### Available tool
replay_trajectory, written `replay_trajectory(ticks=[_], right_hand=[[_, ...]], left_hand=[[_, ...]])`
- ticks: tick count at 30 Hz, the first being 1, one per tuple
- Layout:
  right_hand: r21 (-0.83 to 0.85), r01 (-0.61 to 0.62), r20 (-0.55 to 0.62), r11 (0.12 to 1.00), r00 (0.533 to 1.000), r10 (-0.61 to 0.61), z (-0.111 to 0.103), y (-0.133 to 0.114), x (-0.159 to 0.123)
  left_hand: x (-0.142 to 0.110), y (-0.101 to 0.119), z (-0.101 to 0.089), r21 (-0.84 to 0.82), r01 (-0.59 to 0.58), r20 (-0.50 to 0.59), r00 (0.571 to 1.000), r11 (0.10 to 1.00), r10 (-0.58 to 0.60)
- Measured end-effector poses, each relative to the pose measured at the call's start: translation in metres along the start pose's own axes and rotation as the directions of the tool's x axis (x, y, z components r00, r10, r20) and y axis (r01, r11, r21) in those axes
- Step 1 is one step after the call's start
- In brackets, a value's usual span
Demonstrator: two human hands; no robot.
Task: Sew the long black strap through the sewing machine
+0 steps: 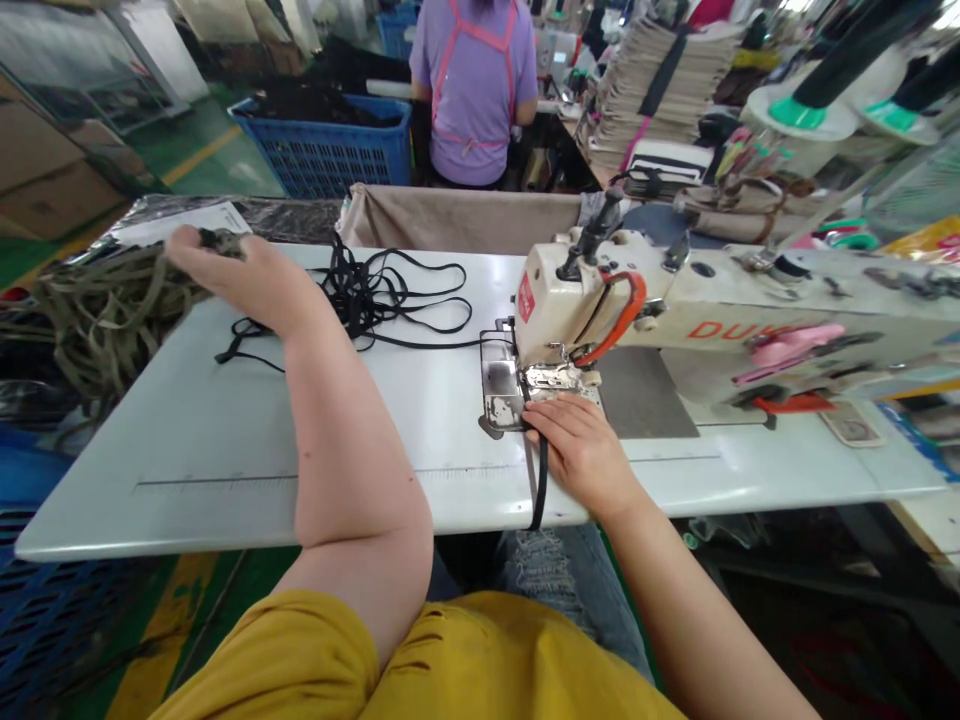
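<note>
My right hand (581, 450) rests at the sewing machine's (559, 310) needle plate. Its fingers are pressed together on a narrow black strap (541, 485), which runs from beneath the presser area and over the table's front edge. My left arm stretches across the table, with my left hand (240, 275) at the pile of olive webbing straps (112, 310). Thumb and forefinger are apart there with olive webbing between them; the other fingers are hidden, so its grip is unclear. A tangle of black strap (360, 290) lies beside my left forearm, one strand leading to the machine.
The white table (420, 500) carries a printed ruler line. Behind it are a beige cloth-lined bin (465, 215), a blue basket (337, 150) and a person in purple (476, 90). Stacked beige pieces (656, 90) and thread cones (832, 70) stand at the back right.
</note>
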State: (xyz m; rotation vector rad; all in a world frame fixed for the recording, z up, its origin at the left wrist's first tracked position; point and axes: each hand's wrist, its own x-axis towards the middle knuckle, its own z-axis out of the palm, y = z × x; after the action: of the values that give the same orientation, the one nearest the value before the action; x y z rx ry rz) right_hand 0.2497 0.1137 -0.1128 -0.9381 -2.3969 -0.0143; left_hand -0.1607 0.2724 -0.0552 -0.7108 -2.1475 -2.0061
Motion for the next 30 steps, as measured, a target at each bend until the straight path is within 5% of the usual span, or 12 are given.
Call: replay_trajectory(ticks=[2, 4, 6, 8, 13, 17, 19, 21, 26, 30], right_hand=[[-0.006, 0.005, -0.001, 1.0, 1.0, -0.005, 0.0, 0.001, 0.0], [-0.008, 0.001, 0.007, 1.0, 1.0, -0.001, 0.001, 0.001, -0.001], [-0.01, -0.006, 0.018, 1.0, 1.0, 0.006, 0.002, 0.002, -0.002], [-0.012, -0.004, 0.016, 1.0, 1.0, 0.004, 0.002, 0.002, -0.002], [-0.03, 0.013, 0.006, 0.999, 1.0, -0.012, 0.001, 0.003, -0.001], [-0.037, 0.008, 0.021, 0.999, 1.0, -0.007, 0.0, 0.002, 0.0], [-0.037, 0.007, 0.016, 0.999, 1.0, -0.006, 0.0, 0.002, 0.0], [-0.036, 0.007, 0.015, 0.999, 1.0, -0.006, 0.0, 0.001, 0.0], [-0.032, -0.004, 0.026, 0.999, 1.0, 0.005, -0.002, 0.001, 0.001], [-0.033, -0.008, 0.03, 0.999, 0.999, 0.009, -0.003, 0.0, 0.001]], left_hand=[[-0.022, 0.02, 0.003, 0.105, 0.073, -0.034, 0.997, 0.992, -0.07], [-0.043, 0.039, 0.002, 0.156, -0.035, 0.003, 0.999, 0.987, 0.035], [-0.059, 0.05, 0.001, 0.171, -0.198, 0.145, 0.974, 0.965, 0.174], [-0.072, 0.052, 0.007, 0.144, -0.324, 0.358, 0.898, 0.935, 0.255], [-0.113, 0.03, 0.045, 0.071, -0.474, 0.805, 0.547, 0.878, 0.231], [-0.152, 0.017, 0.064, -0.039, -0.638, 0.947, 0.223, 0.769, 0.232], [-0.163, 0.014, 0.066, -0.074, -0.71, 0.961, 0.136, 0.7, 0.239], [-0.166, 0.012, 0.066, -0.066, -0.75, 0.962, 0.126, 0.658, 0.24], [-0.157, 0.008, 0.069, -0.029, -0.739, 0.946, 0.198, 0.673, 0.258], [-0.147, 0.009, 0.069, 0.031, -0.646, 0.876, 0.384, 0.763, 0.29]])
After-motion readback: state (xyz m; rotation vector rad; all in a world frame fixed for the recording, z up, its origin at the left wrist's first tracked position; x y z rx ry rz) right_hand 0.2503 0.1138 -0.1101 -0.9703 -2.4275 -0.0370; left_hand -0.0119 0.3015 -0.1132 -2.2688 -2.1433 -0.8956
